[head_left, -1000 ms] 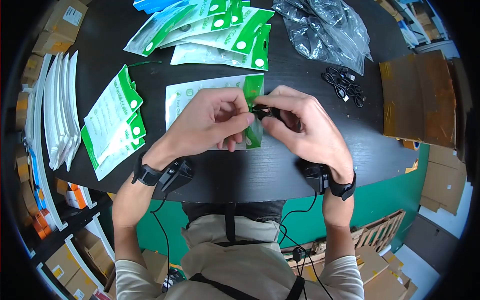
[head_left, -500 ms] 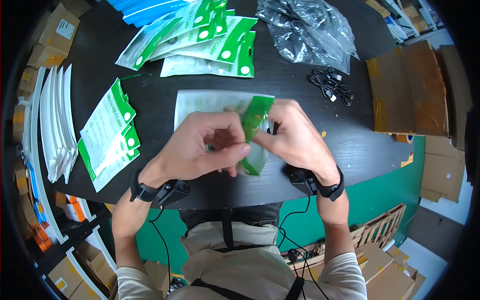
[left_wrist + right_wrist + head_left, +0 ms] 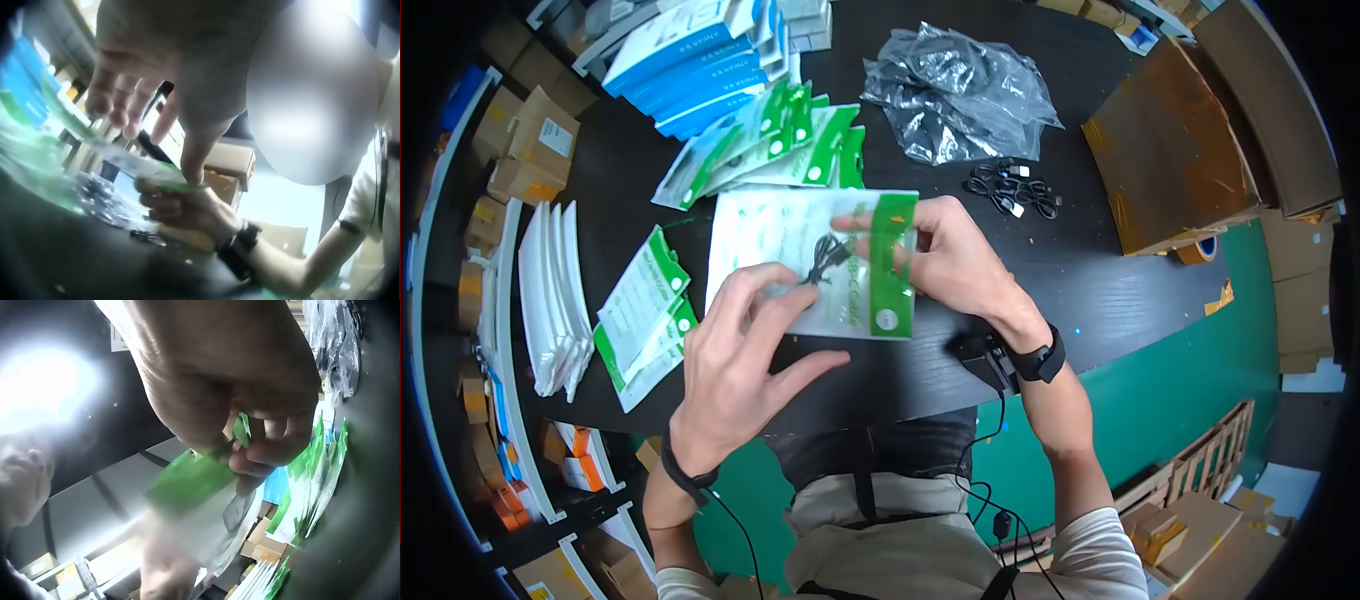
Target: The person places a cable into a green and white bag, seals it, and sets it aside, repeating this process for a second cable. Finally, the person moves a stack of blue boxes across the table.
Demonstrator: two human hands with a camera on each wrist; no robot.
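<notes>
A clear-fronted white and green cable bag [image 3: 765, 235] is held up over the table. Through its front shows a small coiled black cable [image 3: 828, 258]. My right hand [image 3: 960, 255] grips the bag by its green top band [image 3: 892, 285]; in the right wrist view the thumb and fingers pinch that green band [image 3: 194, 484]. At the bag's lower left is my left hand [image 3: 745, 350], fingertips against the bag and thumb stretched out. The left wrist view shows the left fingers [image 3: 140, 103] loosely extended above the bag.
More green and white bags [image 3: 810, 145] lie at the back, beside stacked blue boxes [image 3: 700, 65]. Other bags [image 3: 645, 310] and white flat packs [image 3: 555, 300] are at left. Loose black cables [image 3: 1012, 190], clear plastic bags [image 3: 960, 90] and a cardboard box [image 3: 1170, 150] stand right.
The bag has been raised and turned flat toward the head camera, with the black cable now visible in it. My left hand has let go of the green band and moved left and down.
</notes>
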